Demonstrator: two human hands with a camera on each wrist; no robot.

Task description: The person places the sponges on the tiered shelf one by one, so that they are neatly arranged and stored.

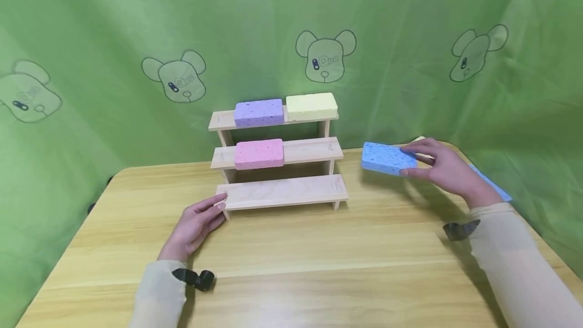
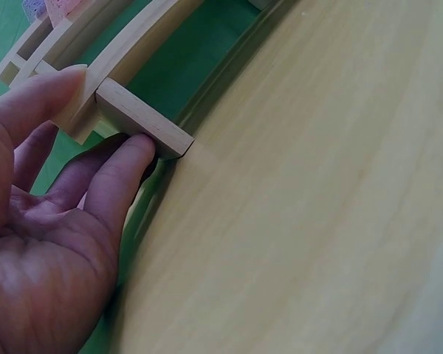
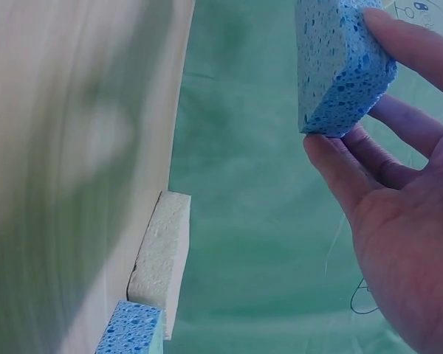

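A three-step wooden display stand [image 1: 282,194] stands toward the back of the wooden table. With thumb and fingers, my left hand [image 1: 193,227] grips the left end of its lowest step; in the left wrist view the thumb lies on the board and fingertips [image 2: 139,147] touch the leg. My right hand [image 1: 439,168] pinches a blue sponge [image 1: 384,158] by its right end, raised above the table to the right of the stand. The top step bears a purple sponge [image 1: 258,113] and a pale yellow sponge [image 1: 311,107]. On the left of the middle step lies a pink sponge [image 1: 258,154].
Behind my right hand, near the table's right edge, lie a pale sponge [image 3: 162,243] and another blue sponge [image 3: 129,328]. Green curtain [image 1: 255,24] with bear-head prints hangs around the back and sides of the table [image 1: 291,267].
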